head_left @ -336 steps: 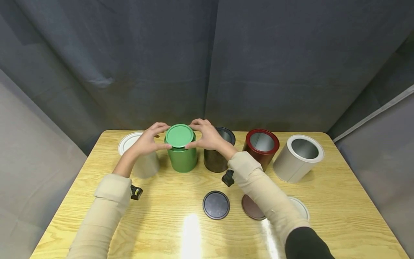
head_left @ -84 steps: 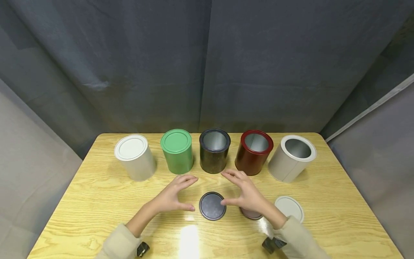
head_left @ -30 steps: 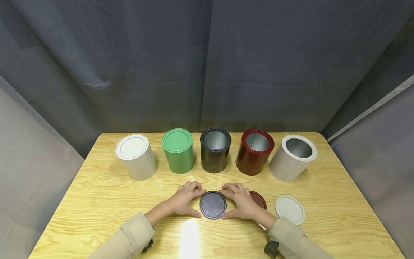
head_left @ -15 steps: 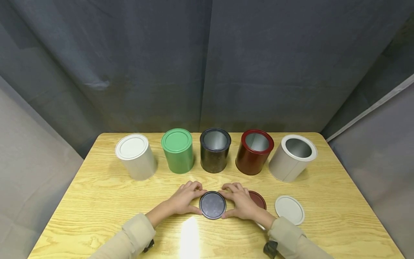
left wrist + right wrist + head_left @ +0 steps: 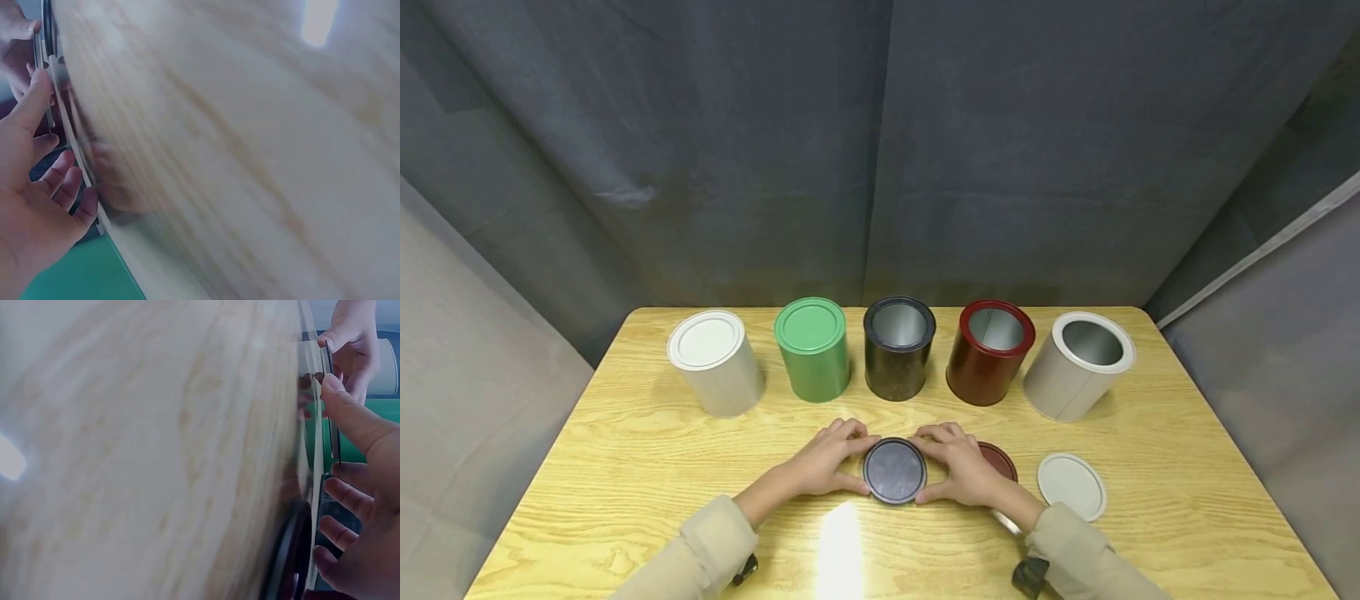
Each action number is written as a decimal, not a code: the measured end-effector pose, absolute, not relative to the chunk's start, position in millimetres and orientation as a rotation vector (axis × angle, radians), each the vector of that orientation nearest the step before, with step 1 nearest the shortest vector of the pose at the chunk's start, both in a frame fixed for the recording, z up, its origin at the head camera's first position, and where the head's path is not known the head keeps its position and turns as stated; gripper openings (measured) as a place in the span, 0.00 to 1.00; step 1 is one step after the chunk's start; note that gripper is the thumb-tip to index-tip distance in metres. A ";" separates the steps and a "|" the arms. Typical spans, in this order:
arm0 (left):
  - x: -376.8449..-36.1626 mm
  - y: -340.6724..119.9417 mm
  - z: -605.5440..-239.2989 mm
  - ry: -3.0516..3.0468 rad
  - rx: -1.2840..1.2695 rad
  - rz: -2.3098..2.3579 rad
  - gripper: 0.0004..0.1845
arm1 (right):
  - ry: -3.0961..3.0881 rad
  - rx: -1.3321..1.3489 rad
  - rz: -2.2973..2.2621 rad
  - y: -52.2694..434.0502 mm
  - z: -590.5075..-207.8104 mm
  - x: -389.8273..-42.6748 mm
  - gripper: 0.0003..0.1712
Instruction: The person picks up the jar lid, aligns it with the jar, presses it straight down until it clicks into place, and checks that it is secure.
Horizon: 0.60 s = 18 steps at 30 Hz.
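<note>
A: Where's the black lid point(image 5: 894, 471)?
B: Lower centre of the head view, on the table point(image 5: 625, 450), below the black can point(image 5: 898, 347).
A: And the hands?
B: Left hand point(image 5: 823, 462) and right hand point(image 5: 961, 468) both pinch its rim with curled fingers

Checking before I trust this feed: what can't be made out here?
- Red lid: head view, mostly hidden behind the right hand.
- Black lid: wrist views show only its edge; tabletop blurred.
- Whether the lid is off the table: unclear.
- Left hand: cropped in left wrist view.
</note>
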<state>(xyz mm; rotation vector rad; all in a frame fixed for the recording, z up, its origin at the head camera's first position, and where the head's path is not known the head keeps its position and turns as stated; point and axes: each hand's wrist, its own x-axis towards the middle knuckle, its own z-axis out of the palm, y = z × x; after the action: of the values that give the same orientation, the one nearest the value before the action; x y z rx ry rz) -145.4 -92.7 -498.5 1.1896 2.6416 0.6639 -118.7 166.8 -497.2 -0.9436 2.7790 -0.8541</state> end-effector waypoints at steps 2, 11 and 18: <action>-146.0 -93.4 -497.5 2.636 1.190 0.697 0.39 | 2.770 -0.947 -0.876 167.6 -495.4 -118.9 0.44; -147.5 -96.1 -489.0 2.607 1.204 0.797 0.38 | 2.734 -0.928 -0.940 168.2 -486.2 -120.6 0.44; -147.2 -97.1 -484.5 2.611 1.211 0.834 0.39 | 2.735 -0.923 -0.951 169.2 -480.2 -120.6 0.43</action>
<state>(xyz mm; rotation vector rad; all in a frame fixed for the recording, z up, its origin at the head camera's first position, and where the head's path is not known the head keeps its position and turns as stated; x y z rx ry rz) -147.2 -97.1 -484.5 1.2113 2.6112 0.8341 -120.6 169.2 -480.2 -0.9226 2.7353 -0.9508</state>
